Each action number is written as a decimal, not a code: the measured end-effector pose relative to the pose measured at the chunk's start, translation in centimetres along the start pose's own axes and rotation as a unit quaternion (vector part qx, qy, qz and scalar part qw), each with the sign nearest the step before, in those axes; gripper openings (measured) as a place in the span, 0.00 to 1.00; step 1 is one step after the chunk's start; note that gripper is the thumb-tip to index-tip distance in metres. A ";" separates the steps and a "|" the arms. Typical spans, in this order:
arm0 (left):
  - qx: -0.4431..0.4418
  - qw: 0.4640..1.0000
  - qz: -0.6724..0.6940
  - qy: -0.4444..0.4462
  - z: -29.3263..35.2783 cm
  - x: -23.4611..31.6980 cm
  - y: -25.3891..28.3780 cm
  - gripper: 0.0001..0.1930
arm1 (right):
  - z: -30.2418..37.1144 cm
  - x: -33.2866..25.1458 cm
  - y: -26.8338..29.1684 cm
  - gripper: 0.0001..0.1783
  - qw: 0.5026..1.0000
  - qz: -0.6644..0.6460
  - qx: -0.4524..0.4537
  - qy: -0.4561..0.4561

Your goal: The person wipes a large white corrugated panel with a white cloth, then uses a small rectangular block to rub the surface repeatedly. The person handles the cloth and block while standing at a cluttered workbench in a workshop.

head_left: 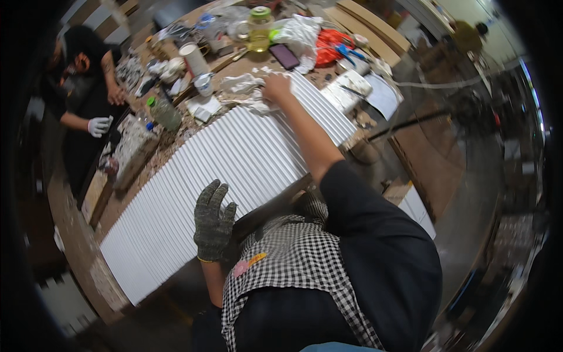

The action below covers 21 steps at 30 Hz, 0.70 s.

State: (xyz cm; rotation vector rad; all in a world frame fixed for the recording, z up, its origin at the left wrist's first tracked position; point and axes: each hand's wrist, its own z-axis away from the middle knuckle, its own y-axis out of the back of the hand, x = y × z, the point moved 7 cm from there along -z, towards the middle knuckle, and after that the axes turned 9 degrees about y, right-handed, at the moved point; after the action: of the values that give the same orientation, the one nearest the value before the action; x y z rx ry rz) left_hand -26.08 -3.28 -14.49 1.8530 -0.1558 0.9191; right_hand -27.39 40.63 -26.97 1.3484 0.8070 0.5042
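White ribbed panel point(234, 170): gloved left hand point(213, 223) flat, grip open; right hand point(277, 88) grip clutching crumpled rag point(249, 94).

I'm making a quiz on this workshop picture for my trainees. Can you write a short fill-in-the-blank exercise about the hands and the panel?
1. The left hand, in a grey knitted ____, rests on the near edge of the long white ribbed panel.
2. The bare right hand presses a crumpled white ____ onto the panel's far end.
3. A dark rectangular phone lies ____ the panel, on the cluttered wooden workbench.

Missing words: glove; rag; beyond
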 end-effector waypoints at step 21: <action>-0.086 0.987 0.049 -0.130 -6.6 -1.0 1.1 0.24 | 33.6 -1.1 15.0 0.24 0.959 -0.266 0.041 -0.087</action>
State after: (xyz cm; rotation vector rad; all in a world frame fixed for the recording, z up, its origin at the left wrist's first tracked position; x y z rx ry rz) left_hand -30.76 1.42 -13.07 1.8094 -0.4770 0.7036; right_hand -0.71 20.54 -11.39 1.1663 1.0055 -0.0713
